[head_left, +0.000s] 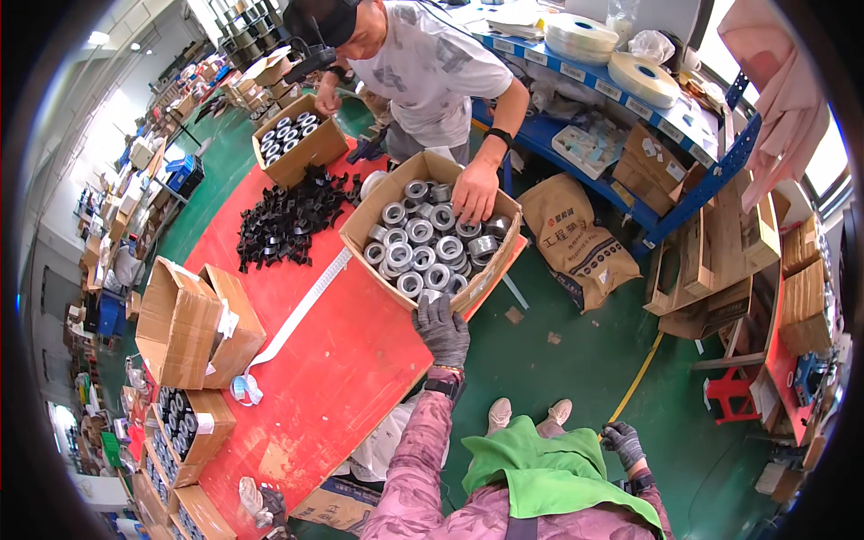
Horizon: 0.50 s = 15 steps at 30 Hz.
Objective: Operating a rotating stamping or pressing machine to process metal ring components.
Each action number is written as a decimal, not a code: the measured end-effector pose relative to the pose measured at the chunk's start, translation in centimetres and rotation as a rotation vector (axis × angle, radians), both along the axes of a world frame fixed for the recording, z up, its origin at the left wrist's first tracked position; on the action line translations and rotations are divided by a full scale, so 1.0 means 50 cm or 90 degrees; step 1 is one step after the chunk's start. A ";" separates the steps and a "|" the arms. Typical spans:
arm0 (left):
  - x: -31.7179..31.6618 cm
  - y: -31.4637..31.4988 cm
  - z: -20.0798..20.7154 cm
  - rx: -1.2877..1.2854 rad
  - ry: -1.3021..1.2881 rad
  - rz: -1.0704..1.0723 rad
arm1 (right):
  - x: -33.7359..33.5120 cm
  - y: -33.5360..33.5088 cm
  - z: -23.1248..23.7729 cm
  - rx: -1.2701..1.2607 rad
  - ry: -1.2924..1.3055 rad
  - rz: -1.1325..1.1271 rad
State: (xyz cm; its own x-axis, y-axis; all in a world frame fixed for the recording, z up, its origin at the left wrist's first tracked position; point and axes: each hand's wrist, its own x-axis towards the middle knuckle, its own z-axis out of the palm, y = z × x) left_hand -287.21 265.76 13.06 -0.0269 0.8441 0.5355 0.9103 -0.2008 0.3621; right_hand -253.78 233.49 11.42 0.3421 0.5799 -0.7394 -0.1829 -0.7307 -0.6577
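My left hand (441,335), in a grey knit glove, has its fingers bent over the near rim of an open cardboard box (416,290). Inside the box lie many silver metal rings (420,232), heaped loosely. My right hand (623,443), also gloved in grey, hangs low at my right side, away from the table. Its fingers are loosely bent and a little apart, and I see nothing in them. Across the box, a co-worker's bare hand (475,191) reaches in among the rings. The co-worker's other hand (328,97) is near a second box (310,155) holding black-and-silver parts.
Black plastic pieces (292,216) lie piled on the red table (333,360), beside a white strip (306,301). Empty cartons (184,324) and boxes of parts (209,427) line its left side. A brown sack (576,238) sits on the green floor below a blue shelf (621,90).
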 end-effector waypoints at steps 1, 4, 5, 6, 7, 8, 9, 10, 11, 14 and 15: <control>-0.001 0.001 -0.003 0.002 -0.001 0.002 | -0.005 0.010 0.003 0.003 -0.021 0.028; -0.001 0.006 -0.017 0.016 -0.013 0.009 | -0.019 0.032 0.009 -0.001 -0.047 0.079; 0.001 0.008 -0.023 -0.001 -0.005 0.016 | -0.021 0.035 0.011 -0.006 -0.048 0.099; 0.002 0.011 -0.029 0.027 -0.025 0.013 | -0.022 0.037 0.013 -0.009 -0.053 0.099; 0.002 0.014 -0.035 0.041 -0.022 0.019 | -0.024 0.039 0.015 -0.021 -0.052 0.101; 0.003 0.018 -0.040 0.034 -0.006 0.027 | -0.024 0.041 0.017 -0.034 -0.052 0.102; 0.004 0.020 -0.046 0.052 -0.022 0.022 | -0.024 0.042 0.018 -0.043 -0.071 0.091; 0.004 0.024 -0.052 0.070 -0.010 0.029 | -0.025 0.044 0.019 -0.043 -0.063 0.091; 0.005 0.028 -0.057 0.062 0.009 0.041 | -0.025 0.045 0.019 -0.040 -0.056 0.086; 0.005 0.035 -0.071 0.102 0.017 0.038 | -0.026 0.047 0.017 -0.044 -0.058 0.090; 0.004 0.037 -0.075 0.116 0.002 0.031 | -0.027 0.047 0.016 -0.049 -0.078 0.101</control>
State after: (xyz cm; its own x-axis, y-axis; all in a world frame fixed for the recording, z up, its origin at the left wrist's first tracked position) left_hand -287.01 267.59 9.33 -0.0643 0.7307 0.6797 0.9216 -0.2178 0.3214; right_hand -255.12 235.82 12.22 0.3404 0.5766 -0.7428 0.0163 -0.7934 -0.6084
